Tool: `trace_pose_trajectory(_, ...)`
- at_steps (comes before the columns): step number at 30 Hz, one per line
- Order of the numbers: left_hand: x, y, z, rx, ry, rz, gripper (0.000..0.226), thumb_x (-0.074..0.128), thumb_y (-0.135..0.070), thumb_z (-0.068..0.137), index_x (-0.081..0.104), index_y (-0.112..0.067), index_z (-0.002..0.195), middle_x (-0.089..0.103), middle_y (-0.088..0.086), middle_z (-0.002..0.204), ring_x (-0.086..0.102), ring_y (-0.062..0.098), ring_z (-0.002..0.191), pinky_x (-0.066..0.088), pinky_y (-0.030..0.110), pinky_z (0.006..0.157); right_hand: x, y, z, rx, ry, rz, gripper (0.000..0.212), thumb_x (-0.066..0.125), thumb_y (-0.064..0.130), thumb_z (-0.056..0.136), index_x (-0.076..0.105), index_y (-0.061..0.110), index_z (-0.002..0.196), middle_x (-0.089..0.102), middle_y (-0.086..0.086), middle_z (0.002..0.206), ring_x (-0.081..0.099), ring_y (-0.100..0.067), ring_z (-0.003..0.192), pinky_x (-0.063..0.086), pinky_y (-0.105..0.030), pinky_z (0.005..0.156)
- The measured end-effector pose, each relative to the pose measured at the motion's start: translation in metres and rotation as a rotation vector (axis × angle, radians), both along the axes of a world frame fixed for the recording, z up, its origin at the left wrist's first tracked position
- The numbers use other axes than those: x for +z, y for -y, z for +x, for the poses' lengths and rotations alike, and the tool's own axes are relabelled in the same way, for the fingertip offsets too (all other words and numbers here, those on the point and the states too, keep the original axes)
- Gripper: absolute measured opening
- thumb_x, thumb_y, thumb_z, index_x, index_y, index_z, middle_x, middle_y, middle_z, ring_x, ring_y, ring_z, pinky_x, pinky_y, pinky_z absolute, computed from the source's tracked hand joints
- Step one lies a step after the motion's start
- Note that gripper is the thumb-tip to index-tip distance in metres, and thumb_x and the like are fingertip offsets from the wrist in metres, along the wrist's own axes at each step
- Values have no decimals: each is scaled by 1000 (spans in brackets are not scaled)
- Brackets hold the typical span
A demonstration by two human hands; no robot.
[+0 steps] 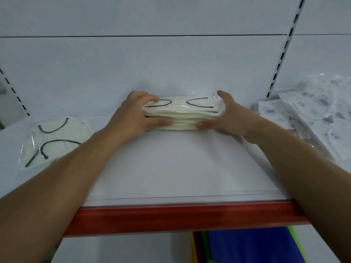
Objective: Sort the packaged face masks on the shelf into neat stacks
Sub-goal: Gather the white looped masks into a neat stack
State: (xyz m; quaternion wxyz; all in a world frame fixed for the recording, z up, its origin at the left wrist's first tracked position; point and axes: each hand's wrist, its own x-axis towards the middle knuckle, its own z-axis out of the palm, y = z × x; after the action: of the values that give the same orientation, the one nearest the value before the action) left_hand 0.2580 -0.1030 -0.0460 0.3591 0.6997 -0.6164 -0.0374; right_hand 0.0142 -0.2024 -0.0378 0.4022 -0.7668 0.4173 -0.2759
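A stack of cream packaged face masks [182, 115] with black ear loops sits at the back of the white shelf [171, 168], against the back panel. My left hand [135, 115] grips the stack's left end, fingers over the top and thumb along the front. My right hand [226, 115] grips the right end the same way. More cream packaged masks [51, 143] lie loose at the shelf's left. A slumped pile of white masks with blue print [311, 118] lies at the right.
The shelf has a red front strip [180, 218]. Slotted uprights [284, 46] run up the white back panel at right and left. Coloured items in blue, green and yellow [247, 245] show below the shelf.
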Motion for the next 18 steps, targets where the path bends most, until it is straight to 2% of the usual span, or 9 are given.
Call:
trace_pose_trajectory(2,0,0,0,-8,5,17,100,74,-84,43,54,-39,130,37,-9,141,39,6,131,28,23,108,1,-3,3,-20,-9,-37,108,89,37,66,22,25,150,50,10,119,58,-11,95,50,-22,76)
trace_pose_trajectory(4,-1,-1,1,-5,32,55,105,73,-86,43,51,-38,134,37,-10,140,39,6,130,28,20,104,1,2,4,-1,-35,-59,111,90,52,57,31,21,146,52,6,127,60,-19,110,51,-28,86)
trace_pose_trajectory(5,-1,0,1,-5,44,66,103,74,-82,46,51,-37,136,37,-10,139,40,6,129,28,20,102,0,2,4,1,-54,-68,109,90,52,58,32,21,145,51,7,129,57,-19,115,49,-30,92)
trace_pose_trajectory(7,0,0,-1,-4,55,62,97,70,-72,49,50,-36,137,39,-11,138,42,7,127,28,19,99,1,-1,3,-22,-72,-90,101,86,41,69,28,21,149,44,7,133,48,-13,117,39,-26,101)
trace_pose_trajectory(9,1,0,-2,-1,50,56,97,68,-71,49,50,-36,137,40,-11,138,43,7,127,29,20,98,-1,1,1,-35,-62,-95,98,85,35,72,27,22,151,44,6,135,50,-13,112,41,-23,93)
trace_pose_trajectory(12,2,0,-2,7,35,58,100,69,-71,48,49,-36,139,40,-11,139,43,7,128,30,21,100,0,0,0,-38,-23,-51,96,85,31,73,28,26,151,44,8,131,53,-11,99,44,-14,70)
trace_pose_trajectory(14,1,-1,-1,4,23,52,99,70,-71,47,50,-37,138,40,-11,139,42,7,129,30,21,102,0,2,-1,-20,-7,-13,97,85,34,71,28,30,150,42,11,132,52,-8,101,39,-9,67)
trace_pose_trajectory(18,2,-1,-1,11,16,34,92,69,-70,51,54,-35,135,44,-11,136,44,6,126,29,18,98,1,0,-2,-52,7,-16,83,80,41,75,37,31,145,46,8,123,49,5,78,41,-2,55)
